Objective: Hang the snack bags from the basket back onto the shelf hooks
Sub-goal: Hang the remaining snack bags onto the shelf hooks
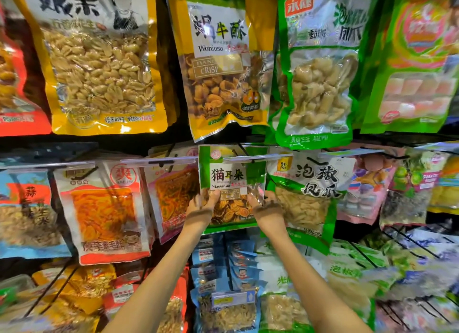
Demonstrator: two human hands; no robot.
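A green-and-white snack bag (229, 181) labelled Maoerduo, with round swirled crisps showing through its window, is up against the middle row of shelf hooks. My left hand (202, 209) grips its lower left edge. My right hand (267, 207) holds its lower right edge, thumb over the front. The bag's top sits at a black hook (244, 151) with a clear price strip; whether the hook passes through the bag's hole I cannot tell. The basket is out of view.
Hanging bags crowd every side: a yellow Woniusu bag (223, 67) right above, a green chicken-feet bag (308, 196) to the right, pink-edged bags (171, 198) to the left. Blue packs (223, 265) hang below on lower hooks that jut towards me.
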